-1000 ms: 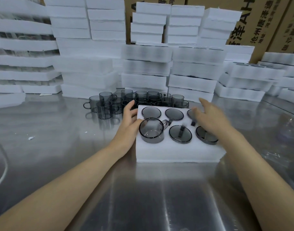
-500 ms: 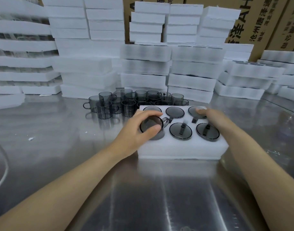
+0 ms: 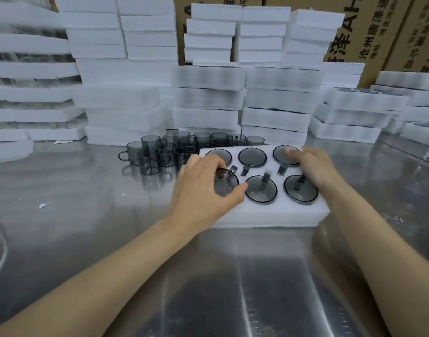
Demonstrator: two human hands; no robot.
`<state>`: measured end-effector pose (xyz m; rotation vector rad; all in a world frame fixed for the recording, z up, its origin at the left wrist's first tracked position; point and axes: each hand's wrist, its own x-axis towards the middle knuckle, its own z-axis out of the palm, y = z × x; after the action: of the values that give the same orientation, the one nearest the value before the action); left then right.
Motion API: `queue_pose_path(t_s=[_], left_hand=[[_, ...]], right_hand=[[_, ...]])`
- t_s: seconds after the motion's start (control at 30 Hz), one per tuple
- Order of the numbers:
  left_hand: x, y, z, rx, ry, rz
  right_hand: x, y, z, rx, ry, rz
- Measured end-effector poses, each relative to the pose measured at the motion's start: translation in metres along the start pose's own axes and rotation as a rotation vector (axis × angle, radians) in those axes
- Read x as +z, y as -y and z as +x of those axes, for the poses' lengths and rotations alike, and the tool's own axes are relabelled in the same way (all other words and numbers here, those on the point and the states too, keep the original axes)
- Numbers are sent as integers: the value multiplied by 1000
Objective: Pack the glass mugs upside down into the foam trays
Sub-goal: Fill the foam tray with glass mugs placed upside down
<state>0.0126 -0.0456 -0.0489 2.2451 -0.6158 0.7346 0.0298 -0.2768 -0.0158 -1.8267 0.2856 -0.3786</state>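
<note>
Loose mugs (image 3: 157, 154) stand on the table (image 3: 87, 215), left of the tray (image 3: 269, 212). Left hand (image 3: 203, 190) grips the near-left mug (image 3: 224, 183), seated inverted in its pocket. Right hand (image 3: 310, 164) rests flat, fingers together, on the far-right mug (image 3: 281, 155).

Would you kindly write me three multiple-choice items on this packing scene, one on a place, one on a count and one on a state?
1. Where do the loose mugs stand?
A. behind and to the left of the foam tray
B. on the cardboard boxes
C. stacked on the tray

2. How many pockets does the foam tray have?
A. four
B. six
C. nine

3. What is the left hand doing?
A. resting flat on the table
B. gripping the front-left mug
C. lifting a foam stack

Answers: 1 A, they are grouped on the steel table beyond the tray's left end. 2 B, two rows of three. 3 B, its fingers curl round that mug's base.
</note>
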Motion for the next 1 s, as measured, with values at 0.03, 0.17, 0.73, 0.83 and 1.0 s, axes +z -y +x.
queue_pose_path(t_s=[0.03, 0.17, 0.73, 0.83, 1.0], left_hand=[[1, -2, 0, -22, 2, 23], [6, -8, -2, -42, -42, 100], [6, 12, -3, -19, 290, 207], [2, 13, -2, -29, 379, 268], [6, 17, -2, 21, 352, 240]], right_hand=[[0, 0, 0, -11, 0, -3], [1, 1, -2, -47, -16, -11], [-2, -1, 0, -184, -60, -150], [-3, 2, -1, -214, -81, -171], [-5, -1, 0, -197, -66, -193]])
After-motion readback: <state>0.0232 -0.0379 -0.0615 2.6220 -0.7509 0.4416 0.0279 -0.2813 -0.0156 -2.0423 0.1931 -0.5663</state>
